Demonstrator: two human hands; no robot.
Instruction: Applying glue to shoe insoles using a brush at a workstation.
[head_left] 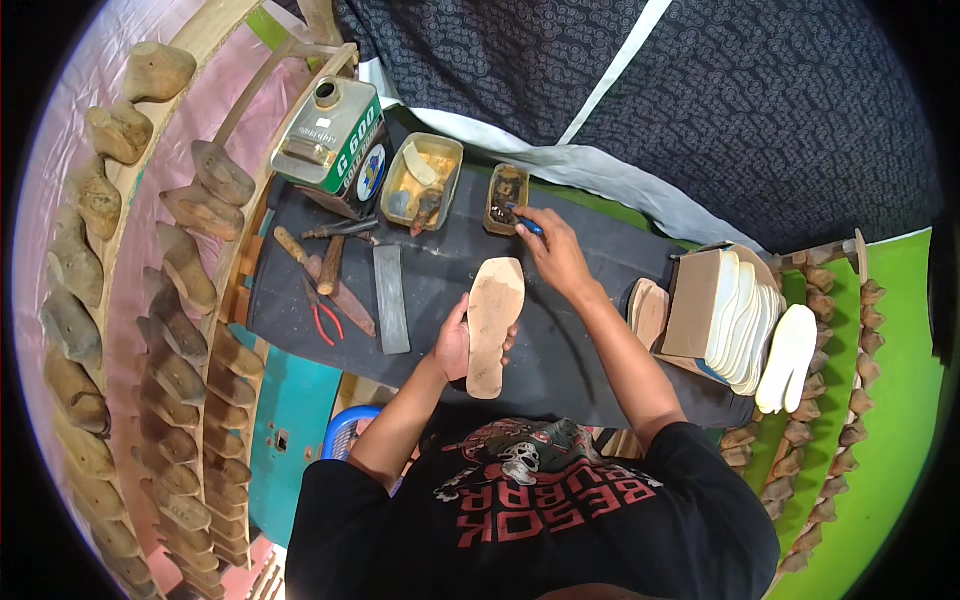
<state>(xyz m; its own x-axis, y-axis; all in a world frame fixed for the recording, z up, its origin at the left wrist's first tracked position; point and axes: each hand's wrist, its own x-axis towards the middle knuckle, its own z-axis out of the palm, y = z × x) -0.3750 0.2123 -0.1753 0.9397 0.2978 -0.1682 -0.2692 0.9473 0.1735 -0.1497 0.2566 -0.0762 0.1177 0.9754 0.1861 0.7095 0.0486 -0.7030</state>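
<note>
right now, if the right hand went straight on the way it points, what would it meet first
Likely the small rectangular tub just ahead of the right hand, though depth is hard to judge.

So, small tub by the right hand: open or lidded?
Open: no lid covers the tub, and its dark contents show beside the right hand. Fill level: can't tell.

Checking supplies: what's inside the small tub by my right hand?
The small tub holds dark, lumpy matter. The blue tool in your right hand reaches over the tub's near end. Whatever lies beneath the matter is covered and cannot be seen.
</note>
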